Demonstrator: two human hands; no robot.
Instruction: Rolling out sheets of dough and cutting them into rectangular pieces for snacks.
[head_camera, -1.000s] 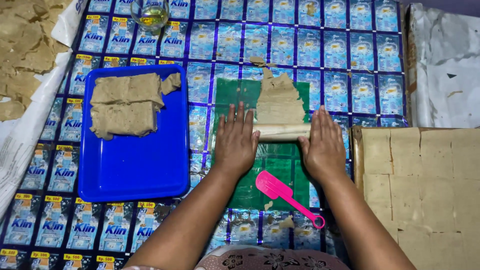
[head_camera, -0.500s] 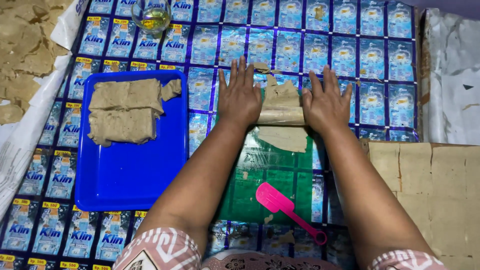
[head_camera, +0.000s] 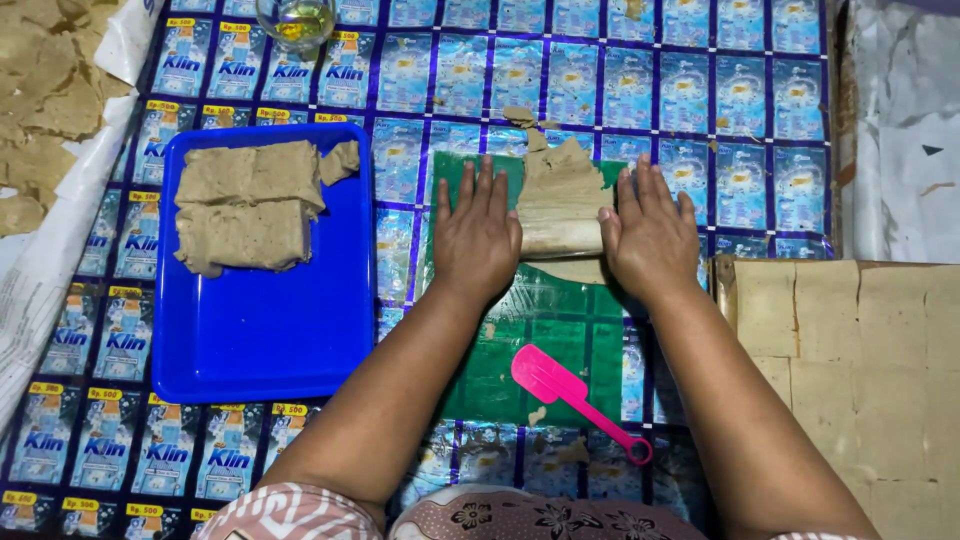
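Both palms down on a rolling pin (head_camera: 562, 240) lying crosswise at centre frame, mostly hidden under dough. Left hand (head_camera: 478, 232) at 9 o'clock end of pin, fingers flat, spread, extended toward 12, gripping nothing, pressing down. Right hand (head_camera: 650, 232) at 3 o'clock end, same flat open-palm pose, fingers splayed toward 12. Between hands, tan dough sheet (head_camera: 560, 185) draped over pin and stretching toward 12 o'clock, ragged top edge, small torn bits just past it. Underneath, green plastic sheet (head_camera: 540, 340) running from hands toward 6 o'clock, few dough crumbs on it. Pink spatula (head_camera: 575, 395) lying on green sheet at 6 o'clock of right hand, blade toward 10, handle loop toward 4, touched by neither hand. Blue tray (head_camera: 265, 330) at 9 o'clock of left hand, well apart, holding two stacked slabs of brown dough (head_camera: 245, 210) in upper half. Glass bowl (head_camera: 295, 18) with yellowish liquid at 12 o'clock edge, partly cut off. Flattened cream squares (head_camera: 860, 350) on board at 3 o'clock, near right forearm. Torn dough scraps (head_camera: 45, 90) on white paper at 10 o'clock corner. Floor mat (head_camera: 700, 90) of blue printed sachets under everything.
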